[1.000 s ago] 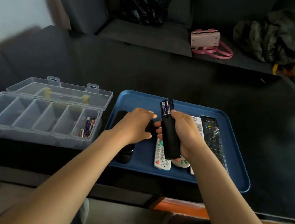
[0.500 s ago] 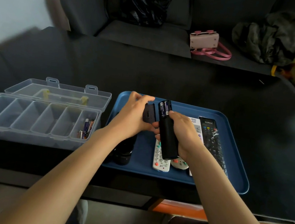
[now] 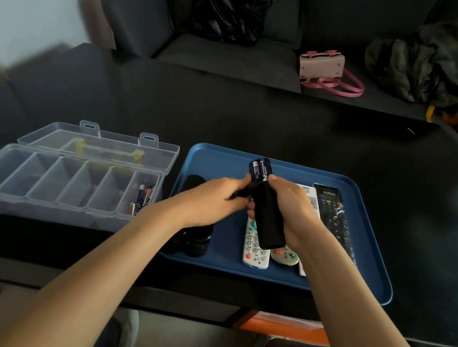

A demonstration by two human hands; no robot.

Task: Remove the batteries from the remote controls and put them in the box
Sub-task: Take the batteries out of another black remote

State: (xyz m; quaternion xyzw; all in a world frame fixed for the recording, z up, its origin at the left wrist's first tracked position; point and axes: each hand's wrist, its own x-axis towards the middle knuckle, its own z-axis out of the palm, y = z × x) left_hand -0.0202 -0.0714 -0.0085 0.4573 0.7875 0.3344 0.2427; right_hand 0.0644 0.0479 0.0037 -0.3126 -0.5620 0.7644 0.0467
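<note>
Black table, blue tray [image 3: 364,277]: right hand [image 3: 289,208] gripping black remote [image 3: 268,220]; left hand [image 3: 216,200], pinching at two exposed batteries [image 3: 259,169], best levering from 12 o'clock end

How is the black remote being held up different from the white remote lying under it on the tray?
The black remote is gripped in the right hand, raised and tilted, while the white remote lies flat on the blue tray. The black remote's battery bay is open, with two batteries showing at its top end; the white remote shows its face, with coloured buttons. Both are long and slim.
</note>
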